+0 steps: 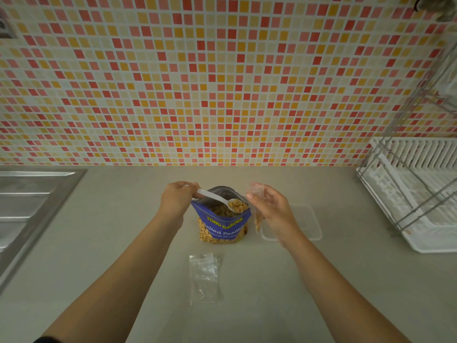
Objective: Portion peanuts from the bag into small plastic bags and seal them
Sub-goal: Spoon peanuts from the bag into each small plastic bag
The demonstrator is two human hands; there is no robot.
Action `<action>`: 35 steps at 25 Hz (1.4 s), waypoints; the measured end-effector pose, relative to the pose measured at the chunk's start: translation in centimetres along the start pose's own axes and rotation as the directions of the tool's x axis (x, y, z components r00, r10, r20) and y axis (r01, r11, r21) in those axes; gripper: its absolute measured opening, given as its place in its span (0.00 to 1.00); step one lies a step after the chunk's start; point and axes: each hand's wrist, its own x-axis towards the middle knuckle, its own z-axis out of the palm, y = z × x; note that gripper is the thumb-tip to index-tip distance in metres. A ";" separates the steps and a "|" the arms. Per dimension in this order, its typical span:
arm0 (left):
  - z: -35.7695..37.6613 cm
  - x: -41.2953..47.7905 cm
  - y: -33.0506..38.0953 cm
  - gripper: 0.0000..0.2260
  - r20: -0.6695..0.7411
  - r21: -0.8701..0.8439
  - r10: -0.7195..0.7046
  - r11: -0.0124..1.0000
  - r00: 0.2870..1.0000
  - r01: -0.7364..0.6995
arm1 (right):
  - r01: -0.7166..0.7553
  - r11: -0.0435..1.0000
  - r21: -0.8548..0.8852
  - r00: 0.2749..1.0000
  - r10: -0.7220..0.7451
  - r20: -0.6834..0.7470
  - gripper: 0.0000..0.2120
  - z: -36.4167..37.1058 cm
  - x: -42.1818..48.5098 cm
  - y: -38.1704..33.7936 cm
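A blue bag of salted peanuts (222, 227) stands upright and open on a pale countertop (111, 243), midway along it and nearer its back edge than its front. The left hand (175, 199) reaches in from the left, forearm stretched forward, fingers curled round the handle of a white plastic spoon (215, 197). The spoon's bowl, heaped with peanuts (238, 205), hangs over the bag's open mouth.

Just right of the bag, the right hand (272, 211) is raised with its wrist bent. Its thumb and fingertips pinch the top of a small clear plastic bag (256, 190), which hangs down holding a few peanuts.

A pile of empty clear bags (204, 278) lies toward the front edge. A shallow clear container (312, 220) sits behind the right hand. A steel sink (29, 194) fills the left edge and a white dish rack (420, 194) the right. A wall of orange, red and cream tiles (222, 82) rises behind.
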 end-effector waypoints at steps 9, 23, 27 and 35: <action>-3.2 1.1 -0.3 0.09 -0.043 -0.079 -0.095 0.993 0.995 0.091 | 0.040 0.945 -0.323 0.997 -0.060 -0.052 0.20 0.1 0.3 -0.7; -4.1 -1.6 6.2 0.10 -0.035 0.139 0.347 0.930 0.937 -0.339 | 0.255 0.741 -0.621 0.950 -0.311 0.019 0.27 3.8 -0.4 -0.9; -3.7 -4.3 6.6 0.12 0.229 0.526 0.826 0.340 0.515 -0.780 | 0.279 0.777 -0.565 0.935 -0.354 -0.024 0.26 4.4 -0.4 -1.0; -4.6 -1.6 6.3 0.10 0.015 0.343 0.580 0.762 0.814 -0.550 | 0.180 0.849 -0.496 0.959 -0.264 -0.104 0.23 2.9 -1.0 -1.5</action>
